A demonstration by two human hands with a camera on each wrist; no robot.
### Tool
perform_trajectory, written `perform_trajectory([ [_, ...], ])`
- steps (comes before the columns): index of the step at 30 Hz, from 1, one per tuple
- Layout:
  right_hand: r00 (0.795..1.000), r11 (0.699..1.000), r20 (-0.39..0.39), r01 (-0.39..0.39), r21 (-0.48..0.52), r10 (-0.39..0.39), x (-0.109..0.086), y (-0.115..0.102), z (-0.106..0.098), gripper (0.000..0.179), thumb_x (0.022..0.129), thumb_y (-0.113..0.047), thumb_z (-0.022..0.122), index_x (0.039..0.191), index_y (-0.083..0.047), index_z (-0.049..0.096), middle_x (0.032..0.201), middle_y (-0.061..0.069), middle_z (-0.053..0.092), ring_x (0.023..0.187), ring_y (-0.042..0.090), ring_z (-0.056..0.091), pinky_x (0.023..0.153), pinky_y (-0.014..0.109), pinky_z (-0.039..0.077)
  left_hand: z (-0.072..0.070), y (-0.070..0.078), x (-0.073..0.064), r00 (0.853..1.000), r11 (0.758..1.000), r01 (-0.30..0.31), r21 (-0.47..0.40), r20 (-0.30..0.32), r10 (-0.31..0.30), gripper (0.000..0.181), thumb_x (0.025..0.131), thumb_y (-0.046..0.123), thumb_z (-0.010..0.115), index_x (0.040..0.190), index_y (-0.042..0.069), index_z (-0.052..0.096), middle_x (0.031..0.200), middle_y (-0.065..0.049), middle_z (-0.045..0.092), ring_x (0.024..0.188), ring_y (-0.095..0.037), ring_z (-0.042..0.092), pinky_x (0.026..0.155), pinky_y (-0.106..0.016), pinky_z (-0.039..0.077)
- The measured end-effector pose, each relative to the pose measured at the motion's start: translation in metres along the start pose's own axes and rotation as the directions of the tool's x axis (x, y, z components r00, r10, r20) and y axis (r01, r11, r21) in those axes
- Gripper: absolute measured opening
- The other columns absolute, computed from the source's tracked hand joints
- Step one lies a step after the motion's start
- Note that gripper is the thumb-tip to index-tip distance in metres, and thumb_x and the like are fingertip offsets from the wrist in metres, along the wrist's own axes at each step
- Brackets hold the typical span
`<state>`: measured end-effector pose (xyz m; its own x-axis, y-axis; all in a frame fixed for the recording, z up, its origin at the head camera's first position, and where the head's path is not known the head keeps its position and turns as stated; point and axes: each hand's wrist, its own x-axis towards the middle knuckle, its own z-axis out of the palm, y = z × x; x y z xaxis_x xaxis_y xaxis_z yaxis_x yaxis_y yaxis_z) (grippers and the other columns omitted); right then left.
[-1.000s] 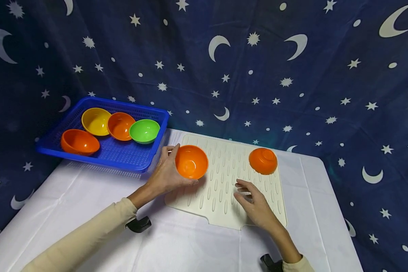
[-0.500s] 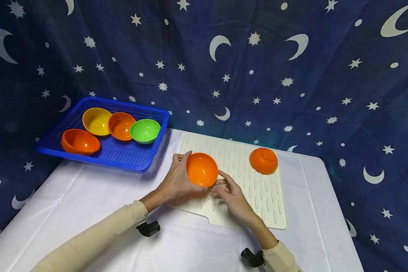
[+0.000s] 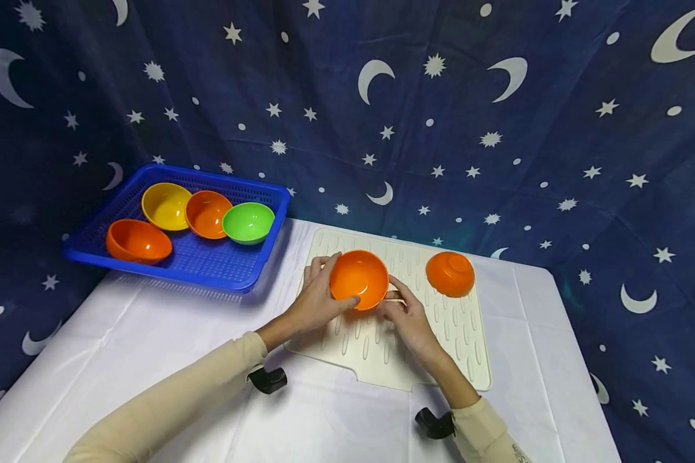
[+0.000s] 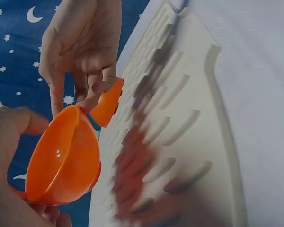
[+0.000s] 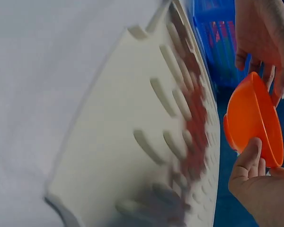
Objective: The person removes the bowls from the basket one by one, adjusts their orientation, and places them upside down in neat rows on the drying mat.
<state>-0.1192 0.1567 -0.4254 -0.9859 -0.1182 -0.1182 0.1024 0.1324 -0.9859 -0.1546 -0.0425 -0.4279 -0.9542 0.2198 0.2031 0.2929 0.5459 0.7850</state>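
Observation:
An orange bowl (image 3: 356, 276) is held over the white ridged mat, its hollow side facing up and toward the head camera. My left hand (image 3: 321, 296) grips it from the left, thumb over the near rim and fingers behind. On the other side, my right hand (image 3: 410, 321) has its thumb and fingers at the bowl's edge. In the right wrist view, the right thumb (image 5: 251, 149) lies against the outer wall of the bowl. A second orange bowl (image 3: 450, 274) rests upside down on the mat's far right part.
The ridged mat (image 3: 376, 370) lies on a white-covered table (image 3: 533, 360). At the back left stands a blue basket (image 3: 220, 280) containing a yellow bowl (image 3: 165, 206), a green bowl (image 3: 248, 223) and two orange bowls (image 3: 139, 242). A star-and-moon curtain (image 3: 405, 96) hangs behind.
The left hand has carried the orange bowl rightward over the mat. My right hand has moved left from beside it to its right edge, and the bowl now faces up more.

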Motion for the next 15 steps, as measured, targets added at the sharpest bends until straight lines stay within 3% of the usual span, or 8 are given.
perform_trajectory([
  [4,1.0,1.0,-0.014,-0.008,-0.009,0.008,0.01,-0.001,-0.009,0.055,0.09,-0.009,0.052,0.141,-0.013,0.03,0.113,0.02,0.045,0.101,0.041,0.047,0.086,0.048,0.042,0.001,0.004,0.008,0.999,0.99,0.034,-0.139,0.028,-0.031,0.081,0.072,0.022,0.071,0.141,0.013,0.03,0.124,-0.004,0.029,0.108,-0.018,0.032,0.085,-0.041,0.041],
  [10,0.996,0.991,-0.074,0.031,-0.129,-0.041,0.022,-0.004,-0.024,0.055,0.09,-0.016,0.052,0.141,-0.02,0.031,0.114,0.014,0.045,0.1,0.033,0.047,0.088,0.039,0.042,0.007,0.011,0.022,0.998,0.957,0.039,-0.286,0.062,-0.022,0.076,0.075,0.009,0.063,0.142,0.015,0.028,0.119,-0.007,0.025,0.091,-0.025,0.048,0.066,-0.026,0.048],
  [15,0.996,0.981,-0.078,0.02,-0.194,-0.036,0.031,-0.011,-0.037,0.054,0.092,-0.016,0.051,0.142,-0.02,0.029,0.12,0.014,0.043,0.106,0.028,0.046,0.092,0.041,0.037,0.012,0.014,0.033,0.998,0.952,0.015,-0.307,0.06,0.003,0.074,0.076,0.005,0.061,0.142,0.014,0.029,0.124,-0.011,0.029,0.105,-0.024,0.045,0.081,-0.03,0.042],
])
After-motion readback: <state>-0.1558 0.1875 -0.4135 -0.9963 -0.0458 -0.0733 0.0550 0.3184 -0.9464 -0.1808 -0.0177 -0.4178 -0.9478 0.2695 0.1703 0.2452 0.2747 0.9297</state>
